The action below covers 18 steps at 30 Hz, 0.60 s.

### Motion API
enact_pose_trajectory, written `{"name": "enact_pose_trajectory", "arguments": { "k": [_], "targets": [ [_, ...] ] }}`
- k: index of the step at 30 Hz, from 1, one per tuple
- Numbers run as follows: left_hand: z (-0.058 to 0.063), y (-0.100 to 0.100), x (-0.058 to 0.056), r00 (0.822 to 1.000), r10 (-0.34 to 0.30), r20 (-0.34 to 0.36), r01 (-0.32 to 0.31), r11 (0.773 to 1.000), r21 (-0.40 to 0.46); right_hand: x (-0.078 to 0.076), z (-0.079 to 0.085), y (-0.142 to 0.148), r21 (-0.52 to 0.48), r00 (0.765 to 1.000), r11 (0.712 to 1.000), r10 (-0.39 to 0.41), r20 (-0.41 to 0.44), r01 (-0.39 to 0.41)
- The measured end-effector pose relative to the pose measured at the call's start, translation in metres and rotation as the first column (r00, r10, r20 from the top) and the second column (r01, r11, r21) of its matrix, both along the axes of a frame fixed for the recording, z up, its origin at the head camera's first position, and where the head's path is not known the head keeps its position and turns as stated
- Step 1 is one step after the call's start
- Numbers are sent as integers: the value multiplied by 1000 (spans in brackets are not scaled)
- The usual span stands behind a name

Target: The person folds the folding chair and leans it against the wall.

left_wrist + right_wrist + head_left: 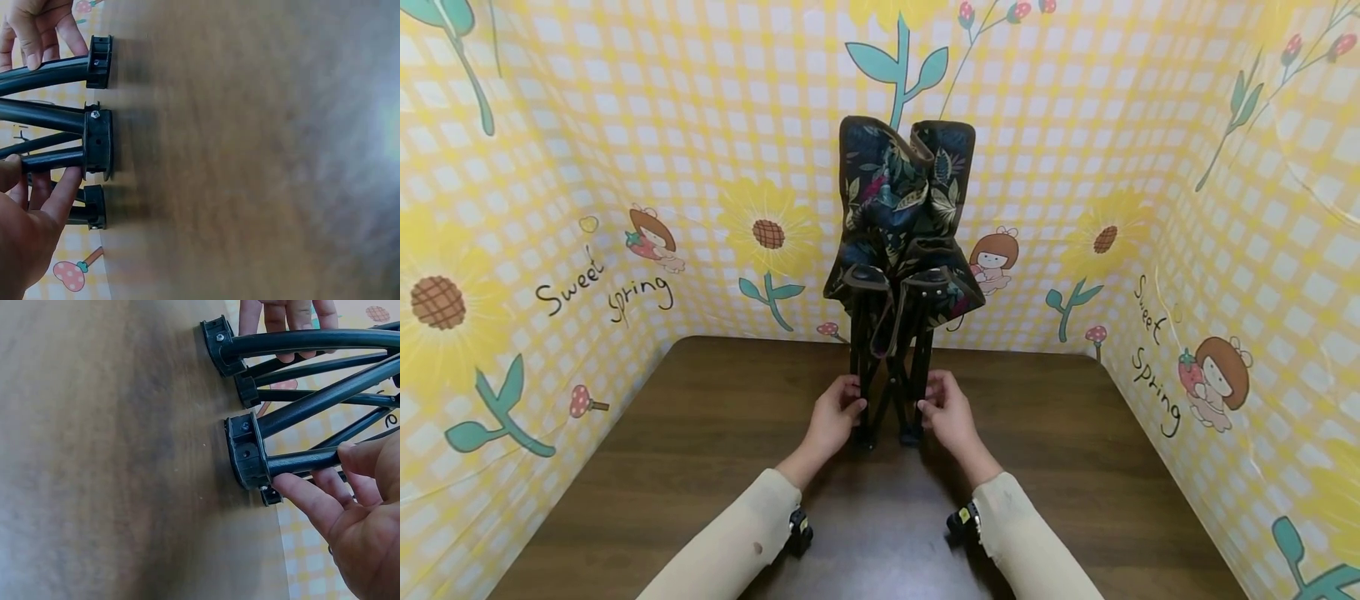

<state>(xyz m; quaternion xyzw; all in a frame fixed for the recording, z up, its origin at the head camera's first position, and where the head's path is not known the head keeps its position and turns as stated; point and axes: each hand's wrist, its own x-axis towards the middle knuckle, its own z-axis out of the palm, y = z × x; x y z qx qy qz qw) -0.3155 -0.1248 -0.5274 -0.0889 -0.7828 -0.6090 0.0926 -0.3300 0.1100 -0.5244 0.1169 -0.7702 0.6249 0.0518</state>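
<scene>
A folding camp chair (951, 179) stands upright and mostly folded at the middle of the table. Its dark fabric carries a leaf and flower print, and black tube legs cross below it. Low on the left-side legs, my left hand (831, 415) pinches a tube between thumb and fingers. My right hand (951, 417) grips the right-side legs at about the same height. Close up in the left wrist view, a black plastic foot (98, 147) sits just past my left fingertips. The right wrist view has another foot (247, 450) beside my right index finger.
The brown wooden table (715, 467) lies under the chair. A yellow checked cloth (760, 100) printed with sunflowers and "Sweet Spring" walls off the back and both sides, close behind the chair. Both wrists wear small black cameras (800, 532).
</scene>
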Motion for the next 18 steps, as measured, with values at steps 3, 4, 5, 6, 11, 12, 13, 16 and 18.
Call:
{"name": "enact_pose_trajectory", "arguments": {
  "k": [3, 4, 5, 6, 11, 12, 13, 16, 18],
  "targets": [
    [-2, -1, -5, 1000, -11, -7, 11, 999, -48, -4, 1, -1, -8, 1000, 1000, -1, -7, 1],
    [-2, -1, -7, 1000, -16, -12, 15, 998, -59, -8, -3, 0, -12, 1000, 1000, -4, -13, 4],
    [-3, -1, -9, 1000, -19, -17, 18, 998, -67, -9, -2, -1, -18, 1000, 1000, -3, -13, 3],
    [-3, -2, -11, 1000, -21, -21, 20, 997, -77, -10, -2, -1, -20, 1000, 1000, -2, -12, 2],
    [-3, -2, -17, 999, -26, -19, 24, 996, -88, -17, -3, -2, -19, 1000, 1000, 0, 3, 0],
    [-3, -2, -18, 1000, -25, -16, 24, 996, -89, -18, -3, -2, -18, 1000, 1000, 1, 8, -1],
    [-2, -2, -19, 1000, -25, -16, 24, 996, -88, -19, -3, -2, -18, 1000, 1000, 2, 9, -2],
    [-2, -2, -22, 1000, -22, -13, 21, 996, -91, -22, -2, -3, -12, 1000, 1000, 0, 8, 1],
    [-1, -3, -24, 1000, -18, -15, 17, 995, -95, -24, -2, -4, -3, 1000, 1000, -5, -4, 5]
  ]
}}
